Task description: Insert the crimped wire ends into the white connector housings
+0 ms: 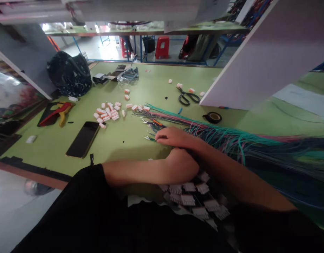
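Observation:
My right hand (172,137) reaches over from the right, its fingers curled down at the ends of dark and green wires (150,138); what lies between its fingertips is hidden. My left hand (182,166) is bent just below the right one, close to its wrist, with its fingers out of sight. A long bundle of teal, pink and dark wires (225,133) runs off to the right. Below my left hand lie several white connectors with wires (187,199). A loose pile of small white and orange connectors (109,113) sits left of the wire tips.
A phone (83,139), red and yellow pliers (56,111) and a dark patterned bag (69,73) are on the left. Black scissors (187,96) and a roll of black tape (213,117) lie beyond the wires. A white panel (257,59) stands at the right.

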`<state>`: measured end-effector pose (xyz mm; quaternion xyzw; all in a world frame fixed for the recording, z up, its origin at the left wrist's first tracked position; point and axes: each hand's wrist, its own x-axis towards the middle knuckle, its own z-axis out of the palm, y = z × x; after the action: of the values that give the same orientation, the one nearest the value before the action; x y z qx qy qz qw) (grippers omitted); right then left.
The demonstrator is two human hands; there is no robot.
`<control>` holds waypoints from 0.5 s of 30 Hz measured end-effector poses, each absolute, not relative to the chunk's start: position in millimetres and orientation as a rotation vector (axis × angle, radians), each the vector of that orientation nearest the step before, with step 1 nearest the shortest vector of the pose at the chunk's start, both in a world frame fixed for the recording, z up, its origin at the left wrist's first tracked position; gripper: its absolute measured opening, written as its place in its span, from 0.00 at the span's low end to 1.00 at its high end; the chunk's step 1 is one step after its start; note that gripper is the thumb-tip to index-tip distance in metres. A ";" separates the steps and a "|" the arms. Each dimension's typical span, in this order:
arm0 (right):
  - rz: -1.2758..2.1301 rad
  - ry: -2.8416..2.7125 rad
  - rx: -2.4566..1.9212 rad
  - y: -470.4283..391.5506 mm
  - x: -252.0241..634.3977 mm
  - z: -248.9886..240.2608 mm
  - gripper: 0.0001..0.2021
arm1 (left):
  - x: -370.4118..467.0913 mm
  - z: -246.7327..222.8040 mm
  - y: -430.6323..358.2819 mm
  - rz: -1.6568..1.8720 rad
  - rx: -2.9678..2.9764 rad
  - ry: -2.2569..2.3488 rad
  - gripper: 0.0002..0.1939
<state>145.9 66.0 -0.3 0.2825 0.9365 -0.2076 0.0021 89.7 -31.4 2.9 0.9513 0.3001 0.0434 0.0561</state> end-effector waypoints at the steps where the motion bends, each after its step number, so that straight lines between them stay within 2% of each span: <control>1: -0.564 2.904 0.822 59.6 138.8 -4.3 0.09 | 83.3 3.1 -33.6 0.090 2.874 0.886 0.11; 3: -0.346 2.829 0.817 50.9 129.6 -11.0 0.10 | 63.9 5.5 -39.2 0.058 2.821 0.866 0.12; 6: -0.167 2.721 0.888 44.0 123.2 -15.3 0.11 | 18.9 10.9 -42.1 0.313 2.677 0.866 0.10; 9: -0.122 2.707 0.955 39.7 120.5 -16.5 0.13 | -40.1 11.7 -25.6 0.385 2.434 1.343 0.13; 12: -0.081 2.722 0.981 37.3 119.2 -18.0 0.15 | -99.7 1.3 7.3 0.376 2.147 2.106 0.16; 15: -0.048 2.716 0.969 36.9 119.0 -19.4 0.14 | -140.2 -18.8 37.2 0.434 1.978 2.441 0.29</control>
<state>119.0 36.9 -19.4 0.3331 0.9340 -0.0164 0.1282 -140.2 37.2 -18.8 0.6236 0.7696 0.1367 -0.0148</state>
